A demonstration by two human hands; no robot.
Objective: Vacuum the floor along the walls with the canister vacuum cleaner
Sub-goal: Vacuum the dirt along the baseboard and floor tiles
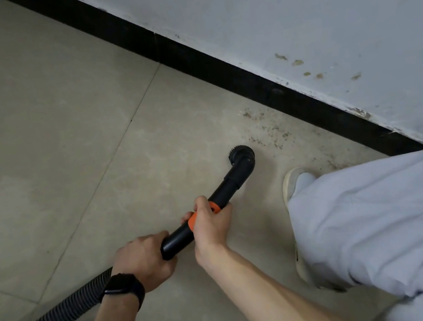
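A black vacuum wand with an orange collar runs from lower left up to a round brush nozzle that sits on the beige tile floor. My left hand grips the wand's rear end where the ribbed grey hose joins. My right hand grips the wand at the orange collar. Dark dirt specks lie on the floor just beyond the nozzle, beside the black baseboard. The canister is out of view.
A pale grey wall rises above the baseboard at upper right. My bent leg in light trousers and a pale shoe fill the right side. Bare tile floor spreads to the left.
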